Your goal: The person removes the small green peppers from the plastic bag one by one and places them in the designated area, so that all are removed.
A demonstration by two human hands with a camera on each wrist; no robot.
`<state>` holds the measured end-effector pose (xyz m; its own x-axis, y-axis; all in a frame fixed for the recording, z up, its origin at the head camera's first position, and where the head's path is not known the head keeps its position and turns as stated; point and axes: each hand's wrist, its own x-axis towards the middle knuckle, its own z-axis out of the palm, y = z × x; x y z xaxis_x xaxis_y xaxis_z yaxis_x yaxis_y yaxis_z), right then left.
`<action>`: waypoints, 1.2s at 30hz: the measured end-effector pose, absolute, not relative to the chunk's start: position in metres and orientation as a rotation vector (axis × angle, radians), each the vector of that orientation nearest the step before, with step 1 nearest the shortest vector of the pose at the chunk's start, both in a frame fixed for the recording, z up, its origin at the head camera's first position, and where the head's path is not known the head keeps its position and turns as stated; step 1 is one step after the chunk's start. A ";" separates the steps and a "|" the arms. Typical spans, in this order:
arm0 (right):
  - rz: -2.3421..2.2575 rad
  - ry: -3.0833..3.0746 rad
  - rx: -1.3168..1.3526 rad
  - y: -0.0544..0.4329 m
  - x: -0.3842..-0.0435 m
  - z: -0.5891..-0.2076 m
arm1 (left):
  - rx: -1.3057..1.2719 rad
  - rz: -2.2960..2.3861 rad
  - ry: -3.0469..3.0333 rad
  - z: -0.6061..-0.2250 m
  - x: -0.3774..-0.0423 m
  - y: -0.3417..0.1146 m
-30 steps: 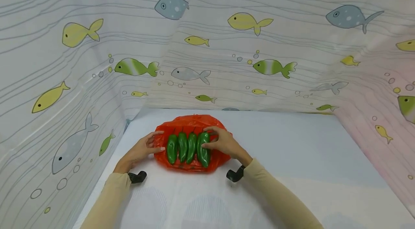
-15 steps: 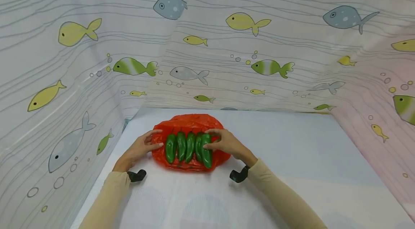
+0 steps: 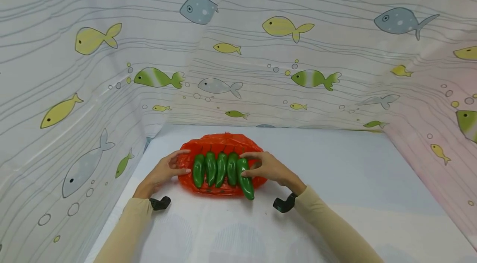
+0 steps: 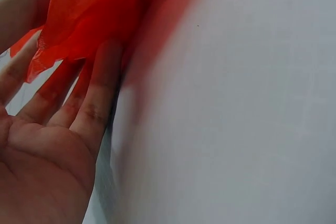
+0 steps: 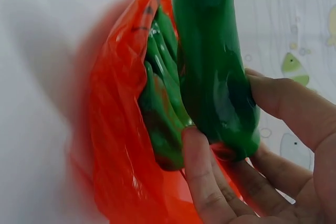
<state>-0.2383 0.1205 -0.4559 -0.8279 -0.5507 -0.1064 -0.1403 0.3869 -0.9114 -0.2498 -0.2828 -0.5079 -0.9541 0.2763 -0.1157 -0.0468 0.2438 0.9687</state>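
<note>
Showing four green chili peppers [image 3: 221,167] lying in a red plastic bag [image 3: 216,139]; seemingly leaving the fifth pepper [image 3: 247,188] unreleased, pinching it in the right grip [image 3: 268,167], spreading the left grip [image 3: 164,172] against the bag.

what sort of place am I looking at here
Probably a makeshift recording booth, judging by the fish-print sheeting around three sides, the white-covered work surface inside it, and the dark devices worn at both wrists.

The right grip [image 3: 269,167] has drawn its green pepper [image 3: 246,184] rightward, tip past the bag [image 3: 225,138].
</note>
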 end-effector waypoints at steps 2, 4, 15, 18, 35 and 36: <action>-1.428 2.283 -0.600 0.124 -0.239 -0.455 | 0.241 1.775 2.255 -0.508 -0.249 -0.283; -1.439 2.302 -0.594 0.127 -0.239 -0.453 | 0.249 1.784 2.253 -0.507 -0.250 -0.283; -1.479 2.401 -0.565 0.149 -0.240 -0.443 | 0.269 1.795 2.255 -0.502 -0.252 -0.276; -1.478 2.416 -0.564 0.153 -0.240 -0.443 | 0.250 1.784 2.264 -0.500 -0.252 -0.274; -1.465 2.447 -0.517 0.182 -0.237 -0.449 | 0.220 1.735 2.276 -0.500 -0.254 -0.271; -1.466 2.449 -0.514 0.184 -0.237 -0.449 | 0.216 1.732 2.277 -0.500 -0.254 -0.271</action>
